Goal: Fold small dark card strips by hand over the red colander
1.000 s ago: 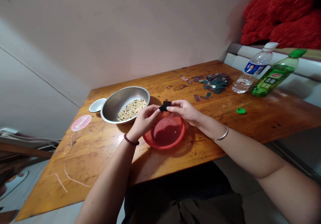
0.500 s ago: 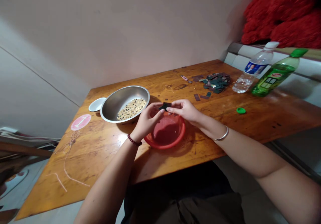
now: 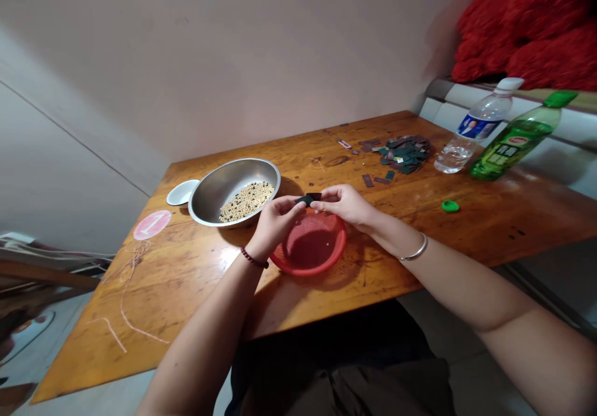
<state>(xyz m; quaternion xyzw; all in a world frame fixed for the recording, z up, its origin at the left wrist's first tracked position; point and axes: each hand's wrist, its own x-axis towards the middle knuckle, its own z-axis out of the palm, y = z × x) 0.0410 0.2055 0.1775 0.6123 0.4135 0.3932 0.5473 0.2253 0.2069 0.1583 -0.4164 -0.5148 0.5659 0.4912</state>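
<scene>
My left hand (image 3: 277,220) and my right hand (image 3: 347,206) meet above a red plastic strainer basket (image 3: 339,251). Between their fingertips they pinch a small dark flat piece (image 3: 310,199), bent or made of overlapping strips; I cannot tell which. Its colour resembles that of the pile of dark green and maroon rectangular pieces (image 3: 405,153) at the back right. A small pale speck lies inside the basket. Just left of my left hand stands a steel bowl (image 3: 209,192) holding pale and dark beans (image 3: 247,201).
A white dish (image 3: 181,193), a pink round "1" marker (image 3: 152,225) and tangled string (image 3: 125,291) lie on the left. To the right stand a clear water bottle (image 3: 480,124) and a green drink bottle (image 3: 517,139). A green cap (image 3: 450,206) and a small cutter (image 3: 344,144) rest on the wooden table (image 3: 382,279).
The dark piece sits flatter and more level between my fingertips than before. Both hands stay over the basket, and the view has shifted slightly.
</scene>
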